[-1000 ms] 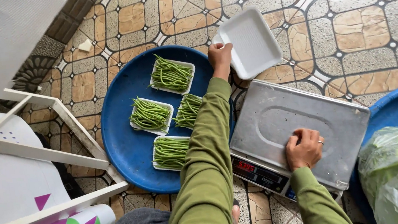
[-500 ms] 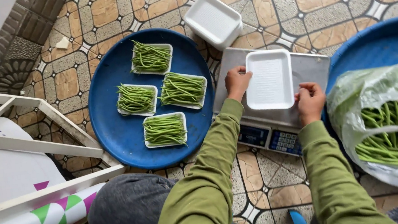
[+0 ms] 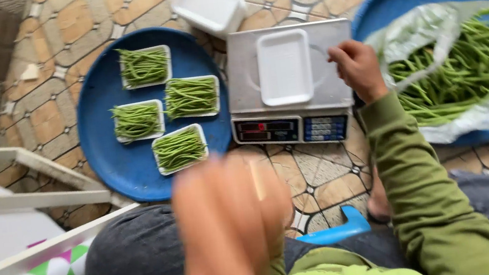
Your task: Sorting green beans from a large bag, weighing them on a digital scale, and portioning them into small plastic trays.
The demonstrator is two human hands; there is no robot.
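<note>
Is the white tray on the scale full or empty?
Empty: the white foam tray on the scale shows only its bare bottom, with no green beans in it.

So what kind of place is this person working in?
Probably a home or small shop floor used for packing vegetables. A digital scale sits on patterned floor tiles with an empty white tray on it, beside a blue platter of filled trays and a bag of green beans.

White tray, green beans
</note>
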